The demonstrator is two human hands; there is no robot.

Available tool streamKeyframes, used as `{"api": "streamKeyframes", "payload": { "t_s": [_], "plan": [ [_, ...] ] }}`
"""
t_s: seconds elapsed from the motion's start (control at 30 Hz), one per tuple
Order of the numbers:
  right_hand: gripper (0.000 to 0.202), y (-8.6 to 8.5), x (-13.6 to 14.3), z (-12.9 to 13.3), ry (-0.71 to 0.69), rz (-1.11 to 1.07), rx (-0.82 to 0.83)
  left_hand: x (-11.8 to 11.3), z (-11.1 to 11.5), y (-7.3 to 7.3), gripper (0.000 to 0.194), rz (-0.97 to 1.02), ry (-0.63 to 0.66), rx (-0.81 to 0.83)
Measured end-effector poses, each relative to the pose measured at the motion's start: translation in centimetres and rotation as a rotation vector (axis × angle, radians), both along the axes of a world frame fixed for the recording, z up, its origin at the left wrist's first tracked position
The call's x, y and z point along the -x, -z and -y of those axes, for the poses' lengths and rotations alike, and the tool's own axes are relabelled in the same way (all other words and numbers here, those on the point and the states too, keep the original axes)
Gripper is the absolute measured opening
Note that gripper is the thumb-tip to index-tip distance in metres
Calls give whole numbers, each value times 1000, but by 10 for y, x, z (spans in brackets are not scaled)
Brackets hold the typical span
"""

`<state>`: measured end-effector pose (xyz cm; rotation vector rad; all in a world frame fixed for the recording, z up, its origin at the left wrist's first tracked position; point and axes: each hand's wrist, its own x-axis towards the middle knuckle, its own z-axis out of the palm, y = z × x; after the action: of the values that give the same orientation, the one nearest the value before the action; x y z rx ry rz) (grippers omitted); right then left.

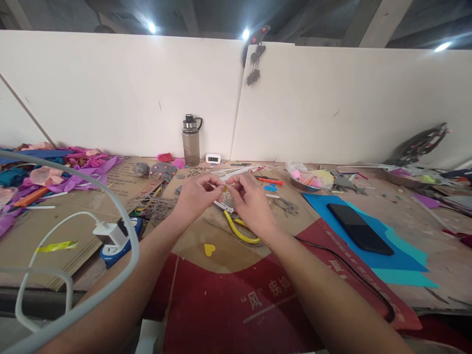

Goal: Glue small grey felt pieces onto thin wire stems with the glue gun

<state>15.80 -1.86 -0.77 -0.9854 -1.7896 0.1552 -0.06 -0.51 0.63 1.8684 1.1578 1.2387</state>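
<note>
My left hand and my right hand meet over the middle of the table, thumbs and fingertips pinched close together. Between the fingertips shows a tiny yellowish piece, too small to make out. Just below my hands lie pliers with yellow handles, their metal jaws pointing up-left. A yellow paper heart rests on the brown cardboard nearer to me. Small blue pieces and an orange-red cutter lie beyond my right hand. Loose grey cord is left of my left hand.
A bottle and small white clock stand at the back. On the right, a black phone lies on blue sheets. A white cable loops across the left foreground near a blue power strip.
</note>
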Motion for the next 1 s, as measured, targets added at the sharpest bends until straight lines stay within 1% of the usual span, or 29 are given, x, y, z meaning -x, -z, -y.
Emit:
{"api": "streamKeyframes", "payload": {
  "t_s": [0.2,0.37,0.53,0.6,0.7,0.77,0.83,0.93,1.0],
  "plan": [
    [9,1,0,-1,12,11,-16,-2,-2,3,11,62,87,25],
    [8,1,0,-2,49,43,-26,0,-4,4,15,27,90,-2],
    [10,2,1,-1,24,60,-35,-1,-3,4,10,35,86,25],
    [10,2,2,-1,18,41,-8,-1,-2,3,8,29,55,33],
    [13,3,2,-1,5,51,22,1,-4,3,7,2,-59,-29],
    [11,4,2,-1,-9,74,34,4,-9,4,6,10,-135,-78],
    [11,4,1,-1,-27,89,48,10,-17,8,5,41,-174,-81],
    [12,2,-1,-2,-34,100,54,21,-33,16,5,144,-232,-79],
    [12,1,-3,-3,-25,99,54,29,-45,22,4,269,-237,-73]
  ]
}}
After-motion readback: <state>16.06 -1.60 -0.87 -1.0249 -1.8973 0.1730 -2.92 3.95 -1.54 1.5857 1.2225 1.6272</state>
